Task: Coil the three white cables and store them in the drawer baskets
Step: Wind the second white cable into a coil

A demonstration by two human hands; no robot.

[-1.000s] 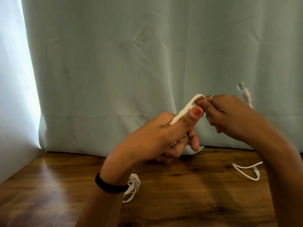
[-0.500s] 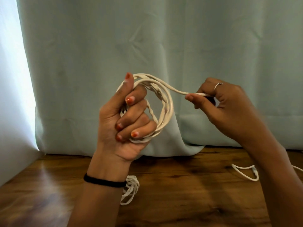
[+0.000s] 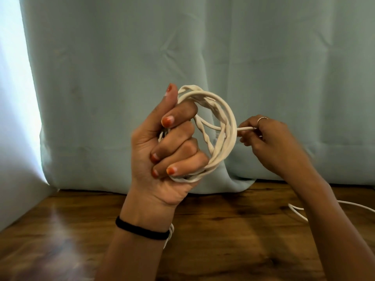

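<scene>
Left hand (image 3: 162, 147) gripping coiled white cable (image 3: 221, 126), right hand (image 3: 269, 142) pinching its end

Daylight blazes from the far left past the curtain (image 3: 203, 57), blowing out to white. It leaves a glare patch on the wooden tabletop (image 3: 60, 218). The right hand (image 3: 269, 142) is motion-blurred; straight lines bow near the edges.

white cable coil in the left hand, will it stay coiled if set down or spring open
The white cable coil would probably loosen: its loops lie uneven and only the left hand clamps them. It looks floppy and light, since the tail bends freely toward the right hand, which pinches it. Unlikely to roll far.
</scene>
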